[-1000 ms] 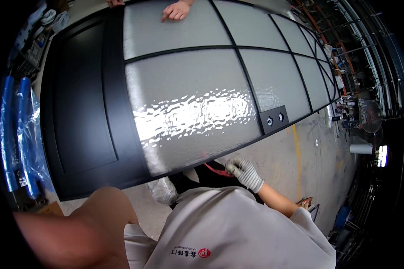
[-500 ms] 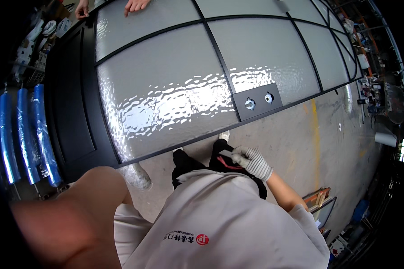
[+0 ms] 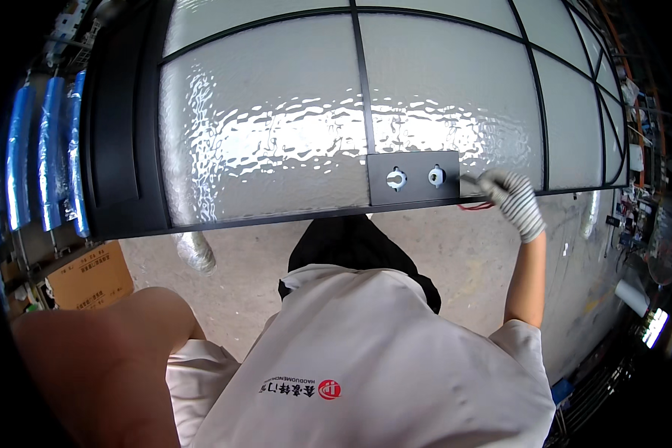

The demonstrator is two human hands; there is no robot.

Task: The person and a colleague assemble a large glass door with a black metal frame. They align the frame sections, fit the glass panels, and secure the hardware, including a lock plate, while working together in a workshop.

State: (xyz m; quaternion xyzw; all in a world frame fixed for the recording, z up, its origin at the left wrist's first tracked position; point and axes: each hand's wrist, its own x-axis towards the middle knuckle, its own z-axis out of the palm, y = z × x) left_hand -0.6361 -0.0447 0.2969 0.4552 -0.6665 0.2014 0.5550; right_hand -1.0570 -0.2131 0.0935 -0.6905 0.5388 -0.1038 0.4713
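A large black-framed door panel with rippled glass lies in front of me. At its near edge sits a black lock plate with two round cut-outs. My right hand, in a grey-and-white striped glove, is closed just right of that plate, over the near frame edge. From its fingers sticks a small flat grey tool pointing at the plate; its exact kind is unclear. A thin red cord-like piece hangs below the hand. My left arm is bent up at the lower left; the left hand is outside the picture.
Blue film-wrapped rolls stand upright at the left, above a cardboard box. A clear-wrapped bundle sticks out beneath the panel. Cluttered shelving lines the right, with a white roll nearer.
My right hand has gone from in front of my waist out to the panel's edge by the lock plate. I now stand closer to the panel. The other person's hands have left the view.
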